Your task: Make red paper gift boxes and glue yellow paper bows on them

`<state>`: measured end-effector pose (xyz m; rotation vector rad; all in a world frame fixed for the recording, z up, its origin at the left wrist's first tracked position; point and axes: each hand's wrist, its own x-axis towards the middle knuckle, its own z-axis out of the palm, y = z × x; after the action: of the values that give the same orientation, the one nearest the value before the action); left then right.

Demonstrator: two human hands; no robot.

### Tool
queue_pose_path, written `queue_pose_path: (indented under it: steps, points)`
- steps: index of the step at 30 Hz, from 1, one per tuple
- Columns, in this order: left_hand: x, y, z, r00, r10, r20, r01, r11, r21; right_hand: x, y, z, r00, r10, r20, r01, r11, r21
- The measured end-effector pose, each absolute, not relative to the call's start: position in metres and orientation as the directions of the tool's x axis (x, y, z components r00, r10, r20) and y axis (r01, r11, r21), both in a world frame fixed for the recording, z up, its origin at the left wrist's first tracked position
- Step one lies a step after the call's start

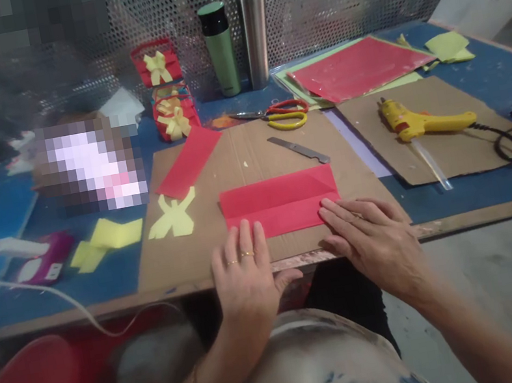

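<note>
A red paper strip (pixel 281 195), creased along its length, lies flat on a cardboard sheet (pixel 220 267) in front of me. My left hand (pixel 244 273) rests its outstretched fingertips on the strip's near left corner, with two rings on its fingers. At the near right corner, my right hand (pixel 367 234) lies with its fingers stretched flat over the edge. Just beyond the strip is a grey metal blade (pixel 299 149). Left of it are a yellow paper bow cutout (pixel 173 218) and a second red paper piece (pixel 190 161).
Scissors (pixel 289 113) lie at the cardboard's far edge. A yellow glue gun (pixel 421 117) with a black cord rests on another cardboard at right. Behind stand a green bottle (pixel 221 52), a steel flask (pixel 255 26) and red paper items with yellow bows (pixel 174 123). Yellow paper (pixel 109 240) lies left.
</note>
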<state>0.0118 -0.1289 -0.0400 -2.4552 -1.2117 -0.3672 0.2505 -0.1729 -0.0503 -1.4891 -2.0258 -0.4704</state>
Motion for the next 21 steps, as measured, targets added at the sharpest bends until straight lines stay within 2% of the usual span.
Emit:
queue_pose_path:
  steps: [8,15,21]
  points:
    - [0.012,-0.132,-0.043,0.566,0.737,0.368,0.821,-0.544,-0.174,0.251,-0.173,-0.051,-0.218,0.737,0.639,0.946,0.320,-0.046]
    - [0.002,-0.137,-0.045,0.604,0.668,0.435,0.781,-0.604,-0.157,0.251,-0.172,-0.053,-0.236,0.713,0.661,0.939,0.342,-0.034]
    - [-0.003,-0.136,-0.042,0.624,0.671,0.401,0.765,-0.629,-0.137,0.252,-0.172,-0.054,-0.218,0.725,0.653,0.941,0.334,-0.057]
